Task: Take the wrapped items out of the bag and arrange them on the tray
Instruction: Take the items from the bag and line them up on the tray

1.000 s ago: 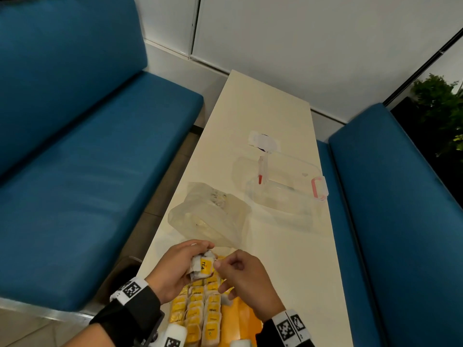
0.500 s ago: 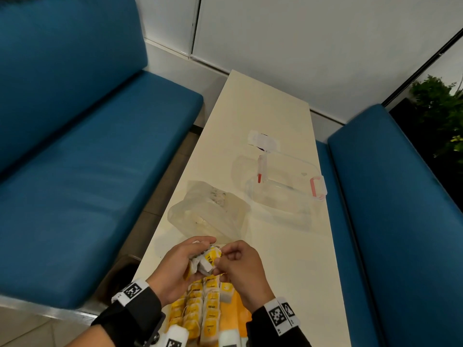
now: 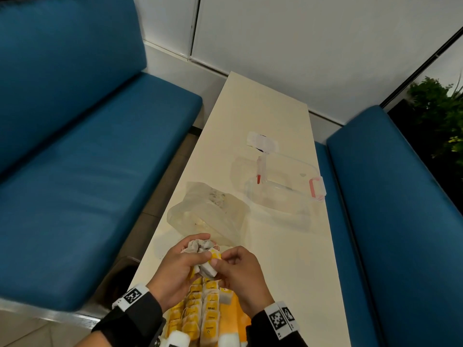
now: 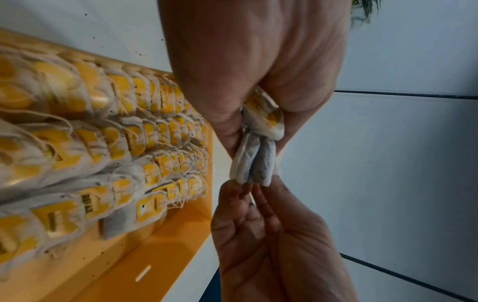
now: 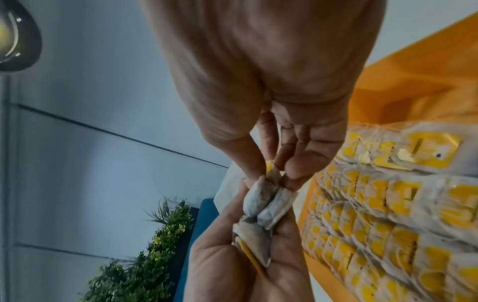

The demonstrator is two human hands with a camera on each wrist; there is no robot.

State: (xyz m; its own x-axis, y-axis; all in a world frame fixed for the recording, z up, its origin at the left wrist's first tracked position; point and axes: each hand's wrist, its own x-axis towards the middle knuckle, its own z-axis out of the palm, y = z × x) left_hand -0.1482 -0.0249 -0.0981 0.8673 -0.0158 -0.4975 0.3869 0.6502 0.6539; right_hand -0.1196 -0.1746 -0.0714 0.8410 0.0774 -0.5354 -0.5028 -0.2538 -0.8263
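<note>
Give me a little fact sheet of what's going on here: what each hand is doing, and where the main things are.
left hand: holds a bunch of tea bags
right hand: pinches one bag at the bunch
tray: orange, under the hands, rows of tea bags with yellow tags
plastic bag: on the table beyond the hands
clear box: farther back, pink clip
seats: blue benches on both sides

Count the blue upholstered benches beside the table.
2. One blue upholstered bench runs along the cream table's left side; the other runs along its right side. More may lie outside view.
</note>
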